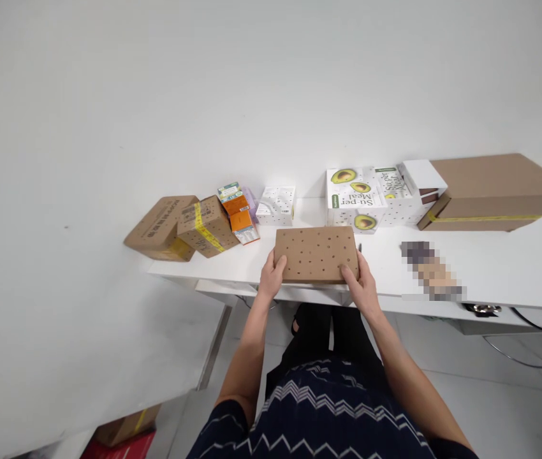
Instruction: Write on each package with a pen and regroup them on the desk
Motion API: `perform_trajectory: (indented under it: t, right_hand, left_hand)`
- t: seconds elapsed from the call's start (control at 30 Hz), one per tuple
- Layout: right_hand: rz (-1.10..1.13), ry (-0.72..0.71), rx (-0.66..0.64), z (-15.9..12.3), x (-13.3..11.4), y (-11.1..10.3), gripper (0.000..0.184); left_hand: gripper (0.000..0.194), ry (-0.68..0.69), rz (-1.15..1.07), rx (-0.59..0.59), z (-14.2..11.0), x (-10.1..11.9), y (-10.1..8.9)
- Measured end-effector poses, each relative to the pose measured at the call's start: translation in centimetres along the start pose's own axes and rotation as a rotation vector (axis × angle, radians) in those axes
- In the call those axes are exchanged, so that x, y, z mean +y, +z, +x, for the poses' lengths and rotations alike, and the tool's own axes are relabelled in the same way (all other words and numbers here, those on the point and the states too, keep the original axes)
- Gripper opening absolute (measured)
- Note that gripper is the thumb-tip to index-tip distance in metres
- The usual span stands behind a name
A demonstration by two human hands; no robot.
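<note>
A brown cardboard box (317, 255) printed with small dark dots is held in front of me, at the front edge of the white desk. My left hand (272, 275) grips its left end, thumb on the top face. At the opposite end, my right hand (361, 284) grips it, thumb also on top. The fingers beneath the box are hidden. Behind the box stands a small white dotted box (275, 205). Whether the cardboard box touches the desk I cannot tell.
Taped brown cartons (208, 226) and orange packets (242, 223) stand at the desk's left end. White avocado-print boxes (354, 197) and a long brown carton (495, 191) line the wall at right. A pixelated item (431, 271) lies near the right front edge; cables (541, 328) hang below.
</note>
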State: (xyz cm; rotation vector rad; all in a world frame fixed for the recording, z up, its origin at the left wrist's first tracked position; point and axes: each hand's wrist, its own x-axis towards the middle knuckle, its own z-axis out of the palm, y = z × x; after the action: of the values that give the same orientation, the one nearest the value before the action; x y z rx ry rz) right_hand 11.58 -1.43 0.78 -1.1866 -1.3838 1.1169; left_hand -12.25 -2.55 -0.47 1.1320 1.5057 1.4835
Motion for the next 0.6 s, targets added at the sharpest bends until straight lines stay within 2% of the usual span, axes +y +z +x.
perform_trajectory:
  t: [0.13,0.27,0.43,0.6]
  right_hand:
    - [-0.023,-0.065,0.026,0.3,0.6,-0.1,0.067]
    - [-0.096,-0.085,0.071,0.2,1.6,-0.2,0.062]
    - [-0.125,-0.128,0.115,-1.4,2.8,-0.4,0.056]
    - [-0.252,-0.136,0.156,-2.0,4.4,-0.3,0.048]
  left_hand:
    - [0.056,0.107,-0.077,0.023,-0.5,-0.1,0.1]
    - [0.055,0.167,-0.085,0.028,-1.0,-0.5,0.2]
    - [0.053,0.174,-0.081,0.042,-2.6,-1.5,-0.2]
    - [0.041,0.132,-0.054,0.118,-3.9,-2.7,0.3]
